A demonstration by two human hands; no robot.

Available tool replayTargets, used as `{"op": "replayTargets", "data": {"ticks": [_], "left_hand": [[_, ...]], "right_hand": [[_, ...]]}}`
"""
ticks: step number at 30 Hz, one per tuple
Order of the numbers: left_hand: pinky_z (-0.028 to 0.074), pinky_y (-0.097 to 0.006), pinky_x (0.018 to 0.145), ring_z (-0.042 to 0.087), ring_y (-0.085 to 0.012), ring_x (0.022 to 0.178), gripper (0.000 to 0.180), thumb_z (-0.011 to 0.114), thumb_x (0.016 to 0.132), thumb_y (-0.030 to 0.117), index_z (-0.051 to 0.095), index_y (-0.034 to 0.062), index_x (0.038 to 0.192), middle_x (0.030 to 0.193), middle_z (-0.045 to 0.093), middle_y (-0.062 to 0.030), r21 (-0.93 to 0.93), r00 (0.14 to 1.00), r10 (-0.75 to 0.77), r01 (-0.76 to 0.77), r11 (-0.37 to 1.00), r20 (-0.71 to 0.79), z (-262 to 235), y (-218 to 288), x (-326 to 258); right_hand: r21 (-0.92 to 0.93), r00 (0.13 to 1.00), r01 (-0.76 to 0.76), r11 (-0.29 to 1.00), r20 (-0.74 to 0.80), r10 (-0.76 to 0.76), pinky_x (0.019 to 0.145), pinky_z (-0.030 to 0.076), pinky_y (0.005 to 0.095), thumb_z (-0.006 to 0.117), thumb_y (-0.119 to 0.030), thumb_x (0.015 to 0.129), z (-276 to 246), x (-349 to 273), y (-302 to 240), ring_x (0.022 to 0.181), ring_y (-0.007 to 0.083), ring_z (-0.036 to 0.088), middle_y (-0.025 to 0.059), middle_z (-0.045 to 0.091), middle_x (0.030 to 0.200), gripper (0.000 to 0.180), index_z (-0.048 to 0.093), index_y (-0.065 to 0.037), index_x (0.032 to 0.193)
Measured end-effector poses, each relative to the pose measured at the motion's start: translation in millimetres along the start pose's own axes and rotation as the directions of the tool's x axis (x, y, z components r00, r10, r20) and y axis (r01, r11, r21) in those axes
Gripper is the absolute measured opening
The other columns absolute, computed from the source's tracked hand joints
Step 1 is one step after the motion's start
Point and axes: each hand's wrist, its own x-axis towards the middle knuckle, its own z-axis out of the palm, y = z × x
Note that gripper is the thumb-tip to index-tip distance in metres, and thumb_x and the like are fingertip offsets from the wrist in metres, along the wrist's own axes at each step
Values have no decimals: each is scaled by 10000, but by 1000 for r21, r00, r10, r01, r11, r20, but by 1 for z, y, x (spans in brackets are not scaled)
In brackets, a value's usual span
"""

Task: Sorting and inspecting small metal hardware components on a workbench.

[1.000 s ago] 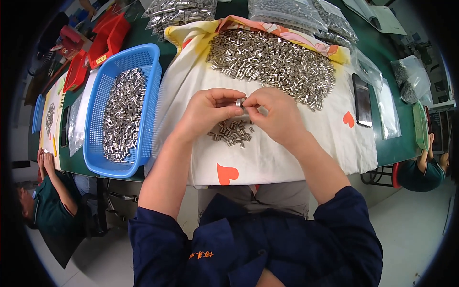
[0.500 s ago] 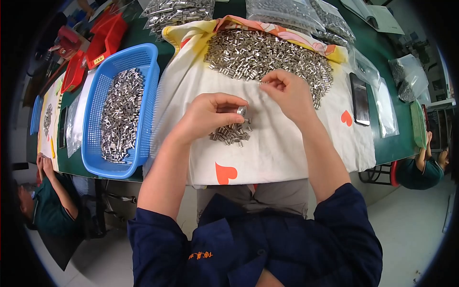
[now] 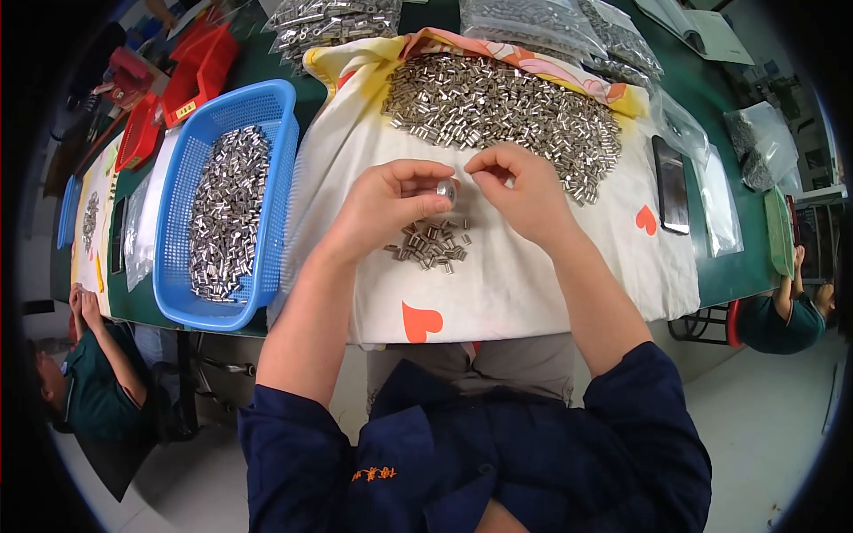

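The left hand [image 3: 386, 209] is pinching a small round silver metal piece [image 3: 446, 189] between thumb and curled fingers, holding it just above the white cloth with orange hearts [image 3: 498, 284] that is covering the table. The right hand [image 3: 524, 191] is hovering right beside it, its thumb and forefinger drawn narrowly together at the tips next to the piece; whether something tiny is sitting between them cannot be told.

Directly beneath the two hands, a small loose cluster of short silver metal tubes [image 3: 431, 244] is lying on the cloth. Farther from the person, a broad heap of the same silver tubes [image 3: 506, 111] is spreading across the cloth's far part, near its yellow and pink patterned edge.

To the left, a blue plastic mesh basket [image 3: 267, 102] is sitting on the green tabletop [image 3: 711, 266], just beside the cloth, and is holding a long pile of silver tubes [image 3: 227, 213] that is covering most of its floor. Beyond it, red plastic trays [image 3: 191, 67] are resting at the table's far left. Clear plastic bags of metal parts [image 3: 533, 13] are lying along the far edge. A dark flat phone [image 3: 672, 185] is lying on the cloth to the right, well apart from the hands.
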Motion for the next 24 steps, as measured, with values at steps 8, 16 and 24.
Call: {"op": "replayTargets", "data": {"ticks": [8, 16, 24], "left_hand": [[484, -217, 717, 588, -113, 807, 301, 627, 738, -22, 544, -45, 1026, 913, 608, -85, -33, 1000, -6, 7, 999, 20, 0, 3, 0], [484, -222, 715, 591, -120, 806, 286, 649, 724, -5, 568, -54, 994, 896, 621, -90, 11, 999, 6, -6, 1000, -47, 3, -2, 0], [480, -214, 698, 590, -112, 786, 310, 651, 729, 16, 566, -45, 1021, 877, 624, -81, 115, 999, -6, 12, 993, -52, 1, 1, -2]], "right_hand": [[377, 982, -90, 922, 187, 20, 651, 436, 219, 588, -19, 729, 2, -5, -7, 709, 76, 523, 0, 564, 772, 98, 570, -18, 826], [57, 973, 227, 972, -64, -223, 563, 459, 306, 571, -26, 685, 15, -10, -10, 638, 225, 563, 91, 561, 708, 57, 543, -34, 734], [-20, 963, 268, 963, -34, -268, 566, 458, 310, 582, -37, 692, 14, -10, -9, 647, 228, 568, 90, 571, 726, 53, 554, -33, 737]]}}
